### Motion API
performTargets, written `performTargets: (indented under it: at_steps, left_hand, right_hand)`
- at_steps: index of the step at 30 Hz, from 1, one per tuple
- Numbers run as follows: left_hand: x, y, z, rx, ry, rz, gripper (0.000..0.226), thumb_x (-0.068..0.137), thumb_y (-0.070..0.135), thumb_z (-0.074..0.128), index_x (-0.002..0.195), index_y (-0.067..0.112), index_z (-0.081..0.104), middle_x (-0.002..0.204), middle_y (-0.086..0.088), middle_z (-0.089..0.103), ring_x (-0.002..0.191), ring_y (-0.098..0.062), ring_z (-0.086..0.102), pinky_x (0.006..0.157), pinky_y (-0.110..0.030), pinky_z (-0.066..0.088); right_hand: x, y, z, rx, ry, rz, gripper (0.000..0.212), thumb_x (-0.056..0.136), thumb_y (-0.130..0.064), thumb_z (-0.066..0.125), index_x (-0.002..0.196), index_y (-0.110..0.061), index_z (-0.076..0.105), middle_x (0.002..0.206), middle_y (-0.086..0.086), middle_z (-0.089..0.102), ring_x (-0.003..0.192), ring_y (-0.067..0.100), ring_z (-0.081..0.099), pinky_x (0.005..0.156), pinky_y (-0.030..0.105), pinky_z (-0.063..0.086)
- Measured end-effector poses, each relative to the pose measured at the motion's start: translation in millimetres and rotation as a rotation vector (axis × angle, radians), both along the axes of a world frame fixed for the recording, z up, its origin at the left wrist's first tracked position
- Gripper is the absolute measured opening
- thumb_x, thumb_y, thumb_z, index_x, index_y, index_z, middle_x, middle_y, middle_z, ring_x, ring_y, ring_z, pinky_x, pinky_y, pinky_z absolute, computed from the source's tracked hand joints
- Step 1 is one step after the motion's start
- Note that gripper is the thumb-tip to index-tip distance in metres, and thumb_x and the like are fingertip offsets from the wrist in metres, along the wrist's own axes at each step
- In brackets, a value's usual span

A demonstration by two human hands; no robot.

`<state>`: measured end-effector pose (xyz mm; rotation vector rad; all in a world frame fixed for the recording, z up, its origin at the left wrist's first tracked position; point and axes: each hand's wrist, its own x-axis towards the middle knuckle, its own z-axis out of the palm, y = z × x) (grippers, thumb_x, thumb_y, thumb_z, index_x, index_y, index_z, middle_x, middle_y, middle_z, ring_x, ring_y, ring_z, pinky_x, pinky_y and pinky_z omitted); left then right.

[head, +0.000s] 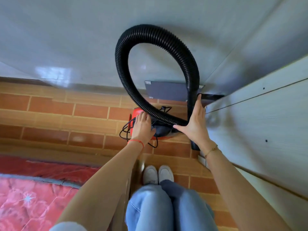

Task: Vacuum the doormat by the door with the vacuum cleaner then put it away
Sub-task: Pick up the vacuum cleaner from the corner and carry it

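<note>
A crouching person's left hand (143, 125) rests flat-fingered on the red vacuum cleaner (139, 114) against the wall; the right hand (194, 120), open, steadies its looped black hose (156, 40). Unrestrained, the springy hose could flop outward.

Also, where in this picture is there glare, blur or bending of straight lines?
Head view: window glare on the glossy wall; motion blur smears the wooden panel at right; wide-angle lens bends the floor lines; the hose looks sharp.
</note>
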<state>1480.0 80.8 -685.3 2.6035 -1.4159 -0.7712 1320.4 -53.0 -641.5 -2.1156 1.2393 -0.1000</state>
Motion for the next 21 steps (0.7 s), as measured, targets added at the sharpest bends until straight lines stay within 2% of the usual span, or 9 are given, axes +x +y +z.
performTargets:
  at_steps: [2, 6, 8, 11, 13, 14, 16, 18, 21]
  left_hand:
    - [0.9, -8.2, -26.4, 0.024, -0.001, -0.028, 0.061, 0.083, 0.026, 0.068, 0.134, 0.005, 0.044, 0.141, -0.011, 0.039, 0.136, -0.029, 0.028, 0.118, -0.037, 0.02]
    - [2.8, -16.5, -68.1, 0.106, 0.004, -0.057, 0.061, 0.085, 0.032, 0.066, 0.134, 0.004, 0.044, 0.139, -0.013, 0.04, 0.133, -0.03, 0.03, 0.115, -0.039, 0.025]
    - [2.9, -16.2, -82.3, 0.131, 0.008, -0.064, 0.058, 0.085, 0.035, 0.064, 0.132, 0.006, 0.046, 0.136, -0.012, 0.043, 0.131, -0.029, 0.033, 0.114, -0.038, 0.027]
    - [4.9, -16.7, -96.7, 0.144, -0.033, -0.114, 0.051, 0.085, 0.039, 0.062, 0.125, 0.009, 0.051, 0.13, -0.008, 0.05, 0.127, -0.027, 0.037, 0.113, -0.037, 0.027]
    - [6.9, -17.5, -101.5, 0.145, -0.058, -0.134, 0.043, 0.088, 0.038, 0.06, 0.119, 0.01, 0.053, 0.124, -0.007, 0.056, 0.121, -0.027, 0.04, 0.107, -0.037, 0.03]
    - [7.6, -18.1, -101.8, 0.154, -0.069, -0.146, 0.04, 0.089, 0.038, 0.057, 0.117, 0.01, 0.053, 0.121, -0.008, 0.057, 0.118, -0.027, 0.041, 0.103, -0.036, 0.032]
    - [8.6, -19.6, -101.2, 0.176, -0.096, -0.188, 0.039, 0.093, 0.037, 0.053, 0.12, 0.01, 0.05, 0.119, -0.008, 0.058, 0.115, -0.027, 0.043, 0.099, -0.035, 0.034]
    - [10.1, -19.7, -99.9, 0.193, -0.1, -0.213, 0.039, 0.094, 0.036, 0.052, 0.123, 0.01, 0.048, 0.121, -0.009, 0.057, 0.115, -0.027, 0.043, 0.098, -0.035, 0.035]
    - [12.8, -16.1, -94.8, 0.211, -0.096, -0.233, 0.037, 0.094, 0.032, 0.054, 0.123, 0.01, 0.048, 0.122, -0.011, 0.058, 0.115, -0.028, 0.043, 0.098, -0.034, 0.035]
  right_hand:
    - [1.9, -1.7, -17.4, -0.037, -0.027, 0.006, 0.14, 0.06, -0.044, 0.088, 0.153, -0.011, -0.011, 0.16, 0.007, 0.003, 0.147, 0.025, 0.008, 0.119, 0.045, 0.018]
    - [12.5, 3.4, -42.4, -0.063, -0.063, 0.083, 0.133, 0.064, -0.037, 0.083, 0.152, -0.013, -0.014, 0.16, 0.006, 0.001, 0.149, 0.026, 0.005, 0.118, 0.051, 0.02]
    - [17.8, 4.7, -51.4, -0.082, -0.06, 0.113, 0.131, 0.065, -0.03, 0.083, 0.152, -0.014, -0.013, 0.158, 0.009, 0.009, 0.147, 0.027, 0.012, 0.116, 0.051, 0.024]
    - [22.4, -3.5, -63.2, -0.136, -0.063, 0.113, 0.127, 0.064, -0.02, 0.086, 0.153, -0.014, -0.004, 0.149, 0.013, 0.025, 0.137, 0.031, 0.032, 0.111, 0.047, 0.036]
    - [25.2, -9.7, -68.1, -0.161, -0.082, 0.1, 0.11, 0.065, -0.019, 0.085, 0.149, -0.01, 0.014, 0.142, 0.012, 0.032, 0.125, 0.031, 0.047, 0.099, 0.044, 0.048]
    - [26.8, -11.4, -68.8, -0.173, -0.085, 0.086, 0.096, 0.067, -0.019, 0.083, 0.143, -0.009, 0.025, 0.136, 0.01, 0.037, 0.115, 0.031, 0.055, 0.087, 0.043, 0.054]
    - [28.8, -13.4, -67.3, -0.189, -0.069, 0.052, 0.071, 0.072, -0.021, 0.08, 0.128, -0.008, 0.039, 0.122, 0.008, 0.048, 0.097, 0.029, 0.062, 0.065, 0.035, 0.054]
    - [27.8, -15.2, -65.5, -0.171, -0.062, 0.043, 0.059, 0.076, -0.024, 0.077, 0.122, -0.01, 0.043, 0.108, 0.005, 0.059, 0.091, 0.026, 0.064, 0.061, 0.025, 0.043]
    - [23.8, -15.5, -58.4, -0.172, -0.055, 0.082, 0.054, 0.079, -0.027, 0.073, 0.122, -0.013, 0.043, 0.097, 0.001, 0.064, 0.084, 0.024, 0.065, 0.06, 0.025, 0.042]
